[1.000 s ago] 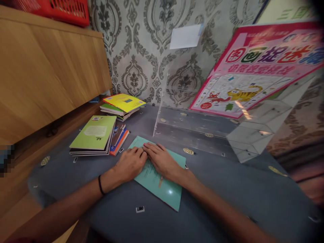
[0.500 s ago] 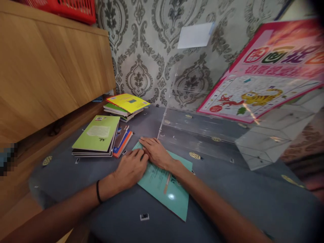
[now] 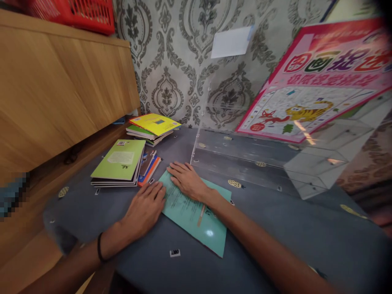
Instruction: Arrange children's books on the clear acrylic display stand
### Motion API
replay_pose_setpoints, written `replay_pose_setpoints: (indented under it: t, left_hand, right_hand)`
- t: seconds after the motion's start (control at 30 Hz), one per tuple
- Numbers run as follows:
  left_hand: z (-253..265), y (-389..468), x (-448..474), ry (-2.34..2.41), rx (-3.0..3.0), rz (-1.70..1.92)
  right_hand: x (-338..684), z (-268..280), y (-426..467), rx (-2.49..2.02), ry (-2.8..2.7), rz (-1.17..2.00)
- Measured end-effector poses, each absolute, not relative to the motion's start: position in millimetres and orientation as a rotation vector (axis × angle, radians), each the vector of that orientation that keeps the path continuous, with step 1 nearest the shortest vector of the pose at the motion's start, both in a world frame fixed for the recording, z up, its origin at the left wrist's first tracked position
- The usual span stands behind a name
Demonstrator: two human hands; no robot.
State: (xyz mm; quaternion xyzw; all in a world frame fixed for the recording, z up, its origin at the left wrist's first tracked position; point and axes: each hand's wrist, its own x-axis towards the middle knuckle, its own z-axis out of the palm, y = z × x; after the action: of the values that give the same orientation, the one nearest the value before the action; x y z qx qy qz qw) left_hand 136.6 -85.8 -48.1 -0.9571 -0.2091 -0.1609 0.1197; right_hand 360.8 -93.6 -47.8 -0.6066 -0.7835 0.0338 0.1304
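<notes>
A teal book (image 3: 191, 218) lies flat on the grey patterned cloth, turned at an angle. Across its upper part rests my right hand (image 3: 187, 179), palm down with fingers stretched out. At the book's left edge is my left hand (image 3: 147, 208), its fingers extended and lightly bent on the cloth, with a black band on the wrist. Neither hand has anything gripped. Just beyond my left hand sits a stack of books with a light green one (image 3: 119, 159) on top. Orange and blue books (image 3: 149, 169) stick out beside that stack.
Farther back is another pile topped by a yellow book (image 3: 156, 123). A clear acrylic rack (image 3: 309, 171) stands at the right, holding a pink picture book (image 3: 321, 85). A wooden cabinet (image 3: 67, 90) with a red basket (image 3: 92, 16) borders the left, and patterned wallpaper (image 3: 167, 92) the back.
My left hand has moved left and away from my right hand, to the teal book's edge. My right hand stays on the book. The camera view has shifted slightly.
</notes>
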Motion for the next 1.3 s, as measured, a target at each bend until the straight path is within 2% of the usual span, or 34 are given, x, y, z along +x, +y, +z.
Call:
replay_pose_setpoints:
  t: [0.43,0.8,1.07,1.3]
  left_hand:
    - [-49,-100,122,-0.664,-2.709,-0.573]
    - [-49,-100,121,-0.661,-2.717,-0.650]
    - [-49,-102,121,-0.644,-2.699,-0.661]
    - [-29,-101,133,-0.732,-2.750,-0.468]
  right_hand:
    - [330,-39,-127,-1.465,-2.452,0.155]
    - [315,-40,-140,-1.616,-2.408,-0.005]
    - [324,-36,-134,-1.729,-2.318,0.046]
    - [329,-34,-133,-1.873,-2.248,0.098]
